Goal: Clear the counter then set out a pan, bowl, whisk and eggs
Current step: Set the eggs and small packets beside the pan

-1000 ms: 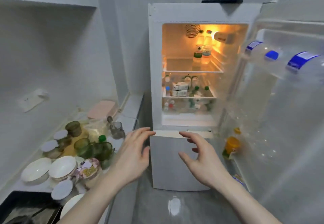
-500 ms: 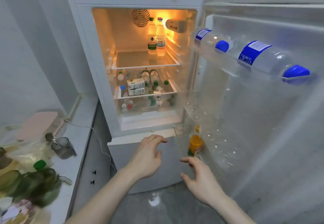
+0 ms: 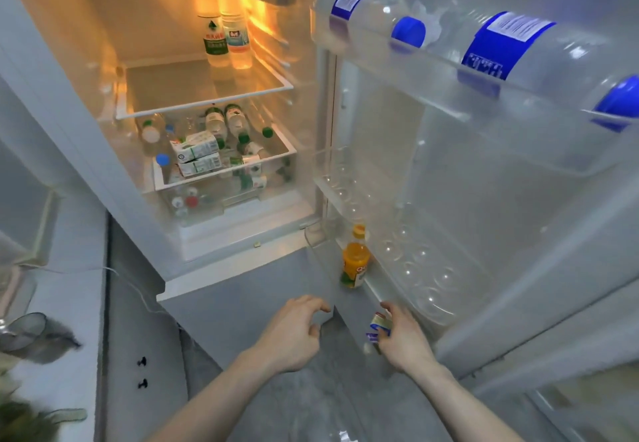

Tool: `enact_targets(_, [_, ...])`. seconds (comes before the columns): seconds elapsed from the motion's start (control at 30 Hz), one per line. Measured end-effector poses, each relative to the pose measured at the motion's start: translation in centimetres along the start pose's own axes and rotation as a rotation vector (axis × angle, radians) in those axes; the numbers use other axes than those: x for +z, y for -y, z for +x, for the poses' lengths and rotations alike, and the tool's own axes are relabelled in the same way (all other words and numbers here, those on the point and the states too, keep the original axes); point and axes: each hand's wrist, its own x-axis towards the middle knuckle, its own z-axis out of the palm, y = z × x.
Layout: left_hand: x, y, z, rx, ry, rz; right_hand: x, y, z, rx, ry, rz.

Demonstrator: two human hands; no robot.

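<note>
An open fridge (image 3: 221, 102) fills most of the frame, its cavity lit warm orange at the upper centre, and its door (image 3: 501, 199) swings out across the whole right side. A pale counter (image 3: 69, 268) runs down the left edge, with a glass jar (image 3: 24, 332) lying blurred at the lower left, and grey glossy floor (image 3: 294, 407) shows at the bottom centre. No pan, bowl, whisk or eggs can be made out anywhere in view. The door's top rack at the upper right carries two large clear water bottles (image 3: 501, 47) lying on their sides, both with blue labels and blue caps. Two upright bottles (image 3: 224, 26) stand on the glass shelf at the upper centre. Below that, a clear drawer (image 3: 221, 158) at centre left holds two stacked white and green cartons (image 3: 195, 156) among several small bottles too jumbled to count. One orange juice bottle (image 3: 355, 258) stands in the lower door rack at centre. The left hand (image 3: 294, 331), bottom centre, hovers with fingers loosely curled around nothing, just before the grey lower compartment front. The right hand (image 3: 401, 338) reaches into the bottom door rack, fingers closing around a small blue and white packet (image 3: 378, 326).
</note>
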Motion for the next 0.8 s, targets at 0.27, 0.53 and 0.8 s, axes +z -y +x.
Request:
enact_targets(0.27, [-1.0,2.9,0.1,0.028,0.036,0.013,0.9,0.6,2.7,0.078,0.149,-0.257])
enact_targets(0.53, [-1.2,3.9,-0.3,0.039,0.044,0.002,1.9,0.4,3.4,0.092,0.162,-0.306])
enact_targets(0.8, [-1.1,2.7,0.0,0.05,0.023,-0.115,0.1,3.1,1.0,0.024,-0.142,0.231])
